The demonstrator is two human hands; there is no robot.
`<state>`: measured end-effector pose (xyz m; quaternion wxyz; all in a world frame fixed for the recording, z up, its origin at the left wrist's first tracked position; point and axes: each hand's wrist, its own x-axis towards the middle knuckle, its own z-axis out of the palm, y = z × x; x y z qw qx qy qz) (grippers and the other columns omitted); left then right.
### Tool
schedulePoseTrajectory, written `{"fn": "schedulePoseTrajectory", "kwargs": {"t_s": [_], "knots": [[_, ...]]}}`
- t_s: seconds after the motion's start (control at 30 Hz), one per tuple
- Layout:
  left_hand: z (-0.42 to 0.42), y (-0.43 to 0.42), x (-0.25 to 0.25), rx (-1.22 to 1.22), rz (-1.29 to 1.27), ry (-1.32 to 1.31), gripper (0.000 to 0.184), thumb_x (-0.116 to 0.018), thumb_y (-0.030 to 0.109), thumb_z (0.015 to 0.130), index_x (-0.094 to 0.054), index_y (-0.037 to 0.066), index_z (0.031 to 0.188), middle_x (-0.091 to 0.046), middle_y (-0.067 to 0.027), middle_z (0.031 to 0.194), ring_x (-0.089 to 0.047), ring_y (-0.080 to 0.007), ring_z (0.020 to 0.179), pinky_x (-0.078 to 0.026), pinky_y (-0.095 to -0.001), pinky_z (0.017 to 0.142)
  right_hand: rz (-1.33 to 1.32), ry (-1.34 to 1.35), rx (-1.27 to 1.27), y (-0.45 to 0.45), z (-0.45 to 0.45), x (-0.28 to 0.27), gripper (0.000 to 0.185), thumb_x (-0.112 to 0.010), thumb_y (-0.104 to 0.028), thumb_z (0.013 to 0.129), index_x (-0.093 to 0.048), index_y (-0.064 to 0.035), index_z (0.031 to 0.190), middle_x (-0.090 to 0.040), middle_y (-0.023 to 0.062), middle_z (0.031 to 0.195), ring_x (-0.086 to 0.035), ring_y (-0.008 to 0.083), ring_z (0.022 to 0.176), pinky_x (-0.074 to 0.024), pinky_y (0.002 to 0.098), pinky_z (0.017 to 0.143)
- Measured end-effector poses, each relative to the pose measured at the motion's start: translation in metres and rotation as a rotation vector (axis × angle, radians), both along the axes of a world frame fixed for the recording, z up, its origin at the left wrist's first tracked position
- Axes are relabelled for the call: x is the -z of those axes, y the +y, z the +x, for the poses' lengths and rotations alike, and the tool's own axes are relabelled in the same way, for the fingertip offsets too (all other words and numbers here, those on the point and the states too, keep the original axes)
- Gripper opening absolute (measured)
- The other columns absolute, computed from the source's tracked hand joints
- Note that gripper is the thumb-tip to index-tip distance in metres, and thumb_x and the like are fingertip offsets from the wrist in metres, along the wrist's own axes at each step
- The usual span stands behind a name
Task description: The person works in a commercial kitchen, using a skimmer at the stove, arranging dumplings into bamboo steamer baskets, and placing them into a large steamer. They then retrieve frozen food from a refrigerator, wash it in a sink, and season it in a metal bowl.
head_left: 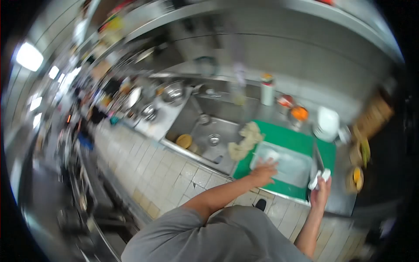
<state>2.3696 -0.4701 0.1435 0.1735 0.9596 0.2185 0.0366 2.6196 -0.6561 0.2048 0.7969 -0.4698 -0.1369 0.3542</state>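
Observation:
My left hand (264, 172) is over the near left edge of a clear plastic tray (293, 166), its fingers blurred but apart. A small white item (273, 156) lies just beyond its fingertips; whether they touch is unclear. The tray rests on a green cutting board (279, 133). At the board's right side, my right hand (322, 192) is closed on a white cloth or paper (321, 177). A knife-like metal blade (319, 156) rises behind the white material; its handle cannot be made out clearly.
Left of the board is a steel sink (205, 135) with a yellow bowl (183, 141). A pale cloth (247, 142) hangs over its right edge. Behind the board stand a bottle (267, 91), a container with orange food (299, 114) and white containers (327, 124). A cardboard box (374, 114) is at right.

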Motion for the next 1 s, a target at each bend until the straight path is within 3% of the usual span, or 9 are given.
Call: {"fn": "schedulePoseTrajectory", "kwargs": {"t_s": [0.13, 0.2, 0.23, 0.4, 0.5, 0.6, 0.77, 0.93, 1.0], "knots": [[-0.036, -0.008, -0.014, -0.163, -0.103, -0.21, 0.04, -0.067, 0.04, 0.097, -0.065, 0.011, 0.125, -0.036, -0.0117, 0.162, -0.028, -0.0344, 0.152, -0.028, -0.0646, 0.116, -0.127, -0.278, -0.166, 0.063, -0.072, -0.011, 0.043, -0.067, -0.008, 0.089, -0.048, -0.0047, 0.127, -0.057, 0.0048, 0.11, -0.06, 0.0161, 0.091, -0.0537, 0.0317, 0.077], [-0.073, -0.001, -0.034, -0.4, -1.295, -0.687, 0.057, -0.052, 0.056, 0.103, -0.055, 0.014, 0.141, -0.037, -0.0114, 0.16, -0.036, -0.031, 0.145, -0.037, -0.0581, 0.112, -0.237, -0.452, -0.265, 0.09, -0.139, -0.043, 0.045, -0.065, -0.003, 0.086, -0.046, -0.003, 0.126, -0.055, 0.0069, 0.107, -0.057, 0.0138, 0.089, -0.0522, 0.0302, 0.072], [-0.106, -0.006, -0.048, -0.524, -1.641, -0.797, 0.074, -0.04, 0.069, 0.101, -0.038, 0.018, 0.155, -0.039, -0.0102, 0.155, -0.043, -0.0287, 0.137, -0.044, -0.0545, 0.105, -0.242, -0.508, -0.341, 0.107, -0.172, -0.045, 0.045, -0.066, -0.002, 0.085, -0.046, -0.003, 0.124, -0.055, 0.0074, 0.106, -0.057, 0.0147, 0.089, -0.0518, 0.0309, 0.074], [-0.273, -0.009, -0.087, -0.492, -1.727, -1.192, 0.076, -0.043, 0.069, 0.1, -0.025, 0.025, 0.16, -0.042, -0.0084, 0.149, -0.045, -0.0267, 0.133, -0.048, -0.0537, 0.099, -0.158, -1.164, -0.6, 0.173, -0.367, -0.041, 0.049, -0.077, -0.005, 0.077, -0.046, -0.0018, 0.115, -0.056, 0.0153, 0.108, -0.059, 0.0265, 0.098, -0.0495, 0.0412, 0.088], [-0.359, -0.006, -0.087, -0.692, -1.497, -1.268, 0.07, -0.057, 0.056, 0.1, -0.029, 0.026, 0.157, -0.047, -0.0049, 0.143, -0.05, -0.0196, 0.127, -0.05, -0.0418, 0.09, -0.105, -1.178, -0.736, 0.191, -0.467, -0.04, 0.046, -0.075, -0.005, 0.081, -0.046, -0.0014, 0.116, -0.057, 0.0171, 0.11, -0.06, 0.0291, 0.102, -0.049, 0.043, 0.091], [-0.415, 0.002, -0.083, -0.796, -1.399, -1.336, 0.07, -0.062, 0.05, 0.1, -0.03, 0.024, 0.155, -0.05, -0.0037, 0.14, -0.053, -0.0192, 0.122, -0.051, -0.0382, 0.089, -0.15, -1.023, -0.899, 0.207, -0.523, -0.03, 0.043, -0.072, -0.005, 0.087, -0.046, -0.0003, 0.121, -0.058, 0.0195, 0.117, -0.06, 0.0303, 0.106, -0.0487, 0.0428, 0.093], [-0.471, 0.043, -0.07, -0.814, -1.541, -1.728, 0.055, -0.067, 0.029, 0.097, -0.045, 0.027, 0.147, -0.067, 0.0019, 0.105, -0.066, -0.016, 0.096, -0.056, -0.0385, 0.079, -0.036, -0.835, -1.193, 0.235, -0.576, -0.053, 0.043, -0.068, -0.008, 0.092, -0.053, 0.0015, 0.131, -0.062, 0.0168, 0.125, -0.063, 0.0221, 0.107, -0.0526, 0.0342, 0.09], [-0.489, 0.11, -0.025, -0.165, -1.845, -1.805, 0.052, -0.059, 0.029, 0.096, -0.047, 0.023, 0.147, -0.063, -0.0116, 0.135, -0.065, -0.0278, 0.111, -0.054, -0.0475, 0.088, -0.073, -0.83, -1.11, 0.316, -0.543, -0.035, 0.026, -0.064, -0.019, 0.1, -0.068, -0.0006, 0.118, -0.071, 0.005, 0.105, -0.065, 0.0121, 0.097, -0.0548, 0.0294, 0.079], [-0.488, 0.136, -0.042, -0.262, -1.881, -1.753, 0.048, -0.059, 0.03, 0.094, -0.054, 0.02, 0.141, -0.063, -0.0153, 0.135, -0.067, -0.0302, 0.107, -0.054, -0.0453, 0.089, -0.223, -0.57, -1.031, 0.371, -0.51, -0.012, 0.032, -0.064, -0.029, 0.1, -0.066, -0.0042, 0.12, -0.069, 0.0038, 0.105, -0.064, 0.0125, 0.095, -0.0545, 0.0314, 0.074]]}}
